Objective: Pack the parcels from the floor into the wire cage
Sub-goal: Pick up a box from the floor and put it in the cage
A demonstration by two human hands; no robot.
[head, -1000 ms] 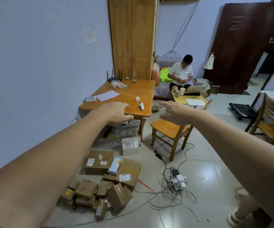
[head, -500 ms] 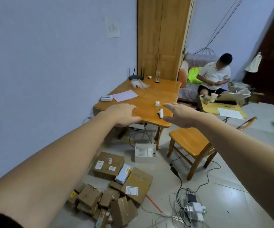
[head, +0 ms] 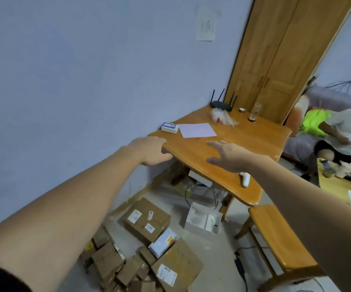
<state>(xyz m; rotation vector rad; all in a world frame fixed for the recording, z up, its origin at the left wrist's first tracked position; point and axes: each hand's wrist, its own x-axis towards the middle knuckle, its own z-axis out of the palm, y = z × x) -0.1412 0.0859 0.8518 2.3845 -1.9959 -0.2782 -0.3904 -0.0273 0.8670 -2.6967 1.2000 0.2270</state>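
Left hand: our left hand [head: 152, 150] reaches out in front of the near left corner of the tabletop [head: 229, 148]; fingers loosely curled, thumb tucked under, holding nothing. We can't tell if it touches the edge, view is blurred.
Right hand: our right hand [head: 231, 155] is out above the tabletop, palm down; fingers [head: 214, 144] spread and relaxed, nothing pinched.
Parcels: brown cardboard parcels [head: 132, 262] lie heaped on the floor [head: 218, 258] below our left arm, near the wall. Largest box [head: 147, 221] has three white labels on top; a white padded mailer [head: 163, 242] leans between it and another labelled box [head: 176, 268]. Small boxes crowd the lower left of the heap, touching each other.
Wire cage: not in this view.
White open box: a white open box [head: 204, 221] sits on the floor under the tabletop's front edge, just right of the heap.
On tabletop: white sheet of paper [head: 197, 130], small white-and-blue box [head: 170, 127] beside it, crumpled clear plastic [head: 223, 118], black router [head: 222, 104] at the back, a glass [head: 254, 111], a small white gadget [head: 245, 179] near the front edge.
Chair: wooden chair [head: 275, 234] right of the tabletop, black cable [head: 240, 268] on the floor beside it.
Other person: someone seated on a sofa [head: 338, 131] at the far right.
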